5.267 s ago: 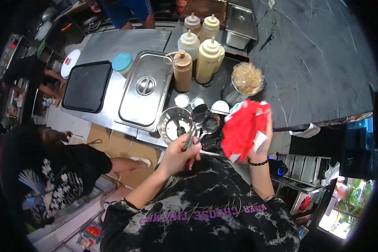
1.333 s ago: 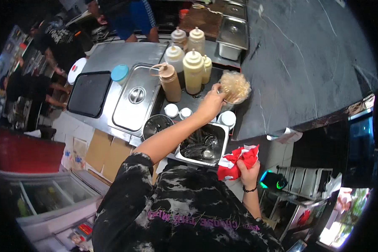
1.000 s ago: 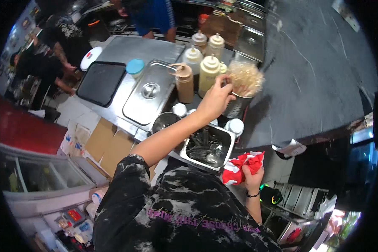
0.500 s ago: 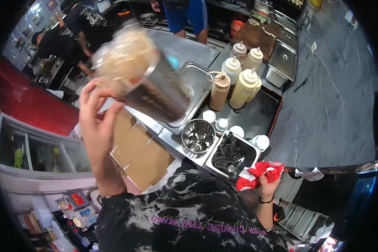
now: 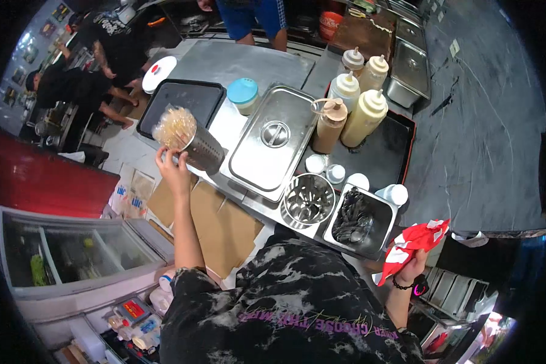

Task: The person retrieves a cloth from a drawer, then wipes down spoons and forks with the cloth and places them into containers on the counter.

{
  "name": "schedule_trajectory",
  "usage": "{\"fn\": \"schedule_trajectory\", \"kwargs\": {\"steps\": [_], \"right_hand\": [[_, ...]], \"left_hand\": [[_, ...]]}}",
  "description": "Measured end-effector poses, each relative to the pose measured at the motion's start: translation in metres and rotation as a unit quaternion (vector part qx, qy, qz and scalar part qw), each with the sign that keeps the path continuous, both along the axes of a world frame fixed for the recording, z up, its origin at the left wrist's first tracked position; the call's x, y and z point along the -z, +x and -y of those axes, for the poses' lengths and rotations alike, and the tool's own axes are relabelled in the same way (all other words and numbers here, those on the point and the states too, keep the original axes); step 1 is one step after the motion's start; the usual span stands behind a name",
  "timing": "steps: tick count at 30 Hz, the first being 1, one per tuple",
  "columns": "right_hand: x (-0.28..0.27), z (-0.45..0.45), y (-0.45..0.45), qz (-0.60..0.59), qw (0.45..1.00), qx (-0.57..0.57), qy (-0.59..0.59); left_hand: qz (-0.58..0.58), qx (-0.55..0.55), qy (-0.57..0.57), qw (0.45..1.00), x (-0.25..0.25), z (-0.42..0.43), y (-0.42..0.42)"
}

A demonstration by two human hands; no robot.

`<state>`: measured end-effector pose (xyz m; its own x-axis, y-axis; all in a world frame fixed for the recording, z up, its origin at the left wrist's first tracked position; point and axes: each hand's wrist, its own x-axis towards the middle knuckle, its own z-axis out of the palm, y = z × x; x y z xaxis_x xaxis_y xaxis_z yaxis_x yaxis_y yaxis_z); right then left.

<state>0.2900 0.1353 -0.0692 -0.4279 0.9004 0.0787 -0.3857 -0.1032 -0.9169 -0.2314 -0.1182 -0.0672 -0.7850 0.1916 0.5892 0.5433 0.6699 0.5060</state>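
Note:
My left hand (image 5: 175, 168) has its fingertips at the near rim of a perforated metal canister (image 5: 205, 151). A bunch of pale thin sticks (image 5: 175, 128) in clear plastic pokes out of the canister's mouth, which tilts toward the left. The canister is at the counter's near edge, between a black tray and a lidded steel pan (image 5: 267, 148). On the right, my right hand (image 5: 414, 267) grips a crumpled red and white cloth (image 5: 412, 244) beyond the counter's edge. Near it stands a steel pan (image 5: 387, 233) with black plastic cutlery (image 5: 353, 219).
A perforated steel cup (image 5: 308, 200) stands beside the cutlery pan. Several squeeze bottles (image 5: 365, 118) occupy a dark tray (image 5: 385, 164). A blue-lidded tub (image 5: 242, 94) and black tray (image 5: 185, 91) are further left. Flattened cardboard (image 5: 224, 227) lies below. Other people (image 5: 112, 42) are behind the counter.
My left hand has moved the canister down and away, from close to the camera to the counter's near edge. My right hand has shifted right with the cloth. The view has shifted too.

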Motion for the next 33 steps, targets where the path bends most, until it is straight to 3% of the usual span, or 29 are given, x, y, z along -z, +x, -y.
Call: {"fn": "schedule_trajectory", "kwargs": {"steps": [9, 11, 12, 14, 16, 20, 22, 24, 25, 27, 28, 29, 32, 33], "right_hand": [[-0.013, 0.028, -0.028, 0.014, 1.000, 0.009, -0.007], [-0.013, 0.033, -0.040, 0.000, 1.000, 0.019, -0.011], [-0.016, 0.036, -0.049, -0.003, 1.000, 0.024, -0.008], [-0.019, 0.038, -0.065, -0.007, 1.000, 0.020, -0.001], [-0.012, 0.042, -0.067, 0.004, 0.999, 0.042, 0.007], [-0.027, 0.048, -0.088, -0.016, 0.997, 0.061, 0.034], [-0.040, 0.043, -0.084, -0.014, 0.993, 0.100, 0.066], [-0.061, 0.037, -0.074, -0.088, 0.991, 0.090, 0.047], [-0.066, 0.032, -0.067, -0.140, 0.988, 0.029, 0.054], [-0.079, 0.026, -0.059, -0.218, 0.974, -0.027, 0.049], [-0.087, 0.031, -0.059, -0.249, 0.968, -0.020, 0.039], [-0.094, 0.042, -0.059, -0.239, 0.965, 0.102, -0.032], [-0.091, 0.043, -0.045, -0.280, 0.960, 0.002, -0.001], [-0.079, 0.041, -0.033, -0.263, 0.964, -0.024, 0.023]], "left_hand": [[0.114, 0.040, 0.061, 0.991, 0.042, 0.000, -0.002], [0.104, 0.121, 0.188, 0.969, 0.062, -0.003, 0.003], [0.103, 0.121, 0.190, 0.969, 0.062, -0.005, 0.009], [0.037, 0.114, 0.148, 0.982, 0.063, -0.010, 0.020], [0.041, 0.137, 0.154, 0.978, 0.073, -0.012, 0.019], [0.031, 0.062, 0.133, 0.989, 0.063, -0.019, 0.027], [-0.103, 0.055, 0.129, 0.985, 0.060, -0.014, 0.028], [-0.130, 0.125, 0.165, 0.970, 0.048, -0.017, 0.041], [-0.107, 0.172, 0.182, 0.962, 0.041, -0.020, 0.050], [-0.060, 0.324, 0.192, 0.924, 0.020, -0.035, 0.073], [-0.031, 0.411, 0.175, 0.894, 0.006, -0.042, 0.085], [-0.002, 0.456, 0.104, 0.884, -0.008, -0.050, 0.099], [0.086, 0.609, 0.007, 0.789, -0.054, -0.102, 0.147], [0.052, 0.662, -0.044, 0.747, -0.066, -0.119, 0.160]]}}
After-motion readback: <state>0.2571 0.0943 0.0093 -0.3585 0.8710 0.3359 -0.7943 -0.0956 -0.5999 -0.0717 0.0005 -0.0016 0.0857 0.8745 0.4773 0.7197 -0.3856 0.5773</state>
